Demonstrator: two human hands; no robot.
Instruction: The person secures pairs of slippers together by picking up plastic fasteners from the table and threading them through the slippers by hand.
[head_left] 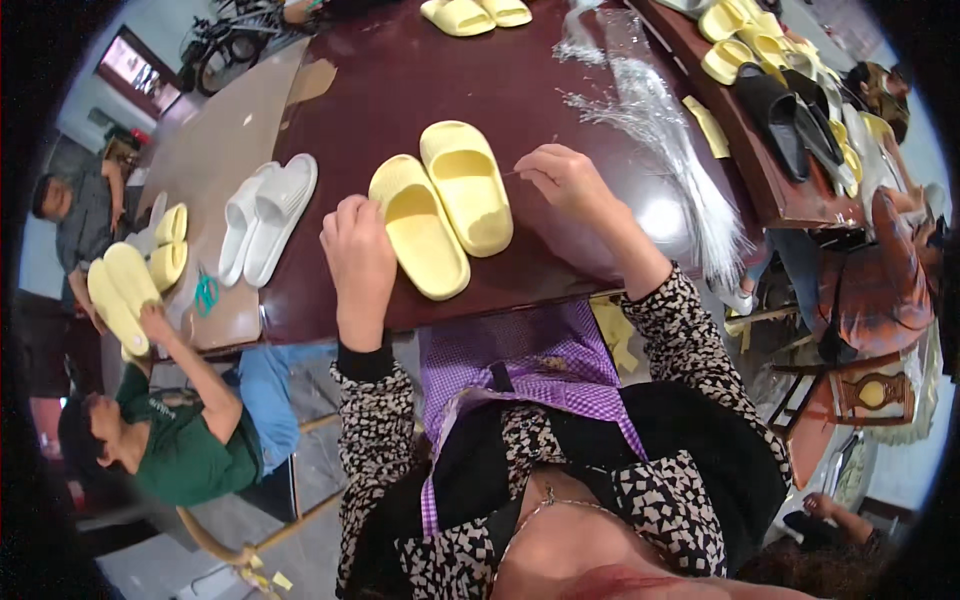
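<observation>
A pair of yellow slide slippers (441, 215) lies in front of me on the dark red table, side by side, toes away from me. At the outer edge of the left slipper, my left hand (360, 250) is closed, its fingers curled down; what they hold, if anything, is hidden. To the right of the pair, my right hand (570, 180) is raised a little and pinches a thin strand, of which only a faint bit shows. A loose bundle of clear, thin plastic strands (665, 140) lies farther right on the table.
White slippers (268, 220) and teal scissors (206, 292) lie to the left. A co-worker in green (190, 440) handles yellow slippers (122, 290) there. More yellow slippers (460, 16) sit at the far edge. Yellow and black slippers (775, 115) pile on the right-hand table (800, 205).
</observation>
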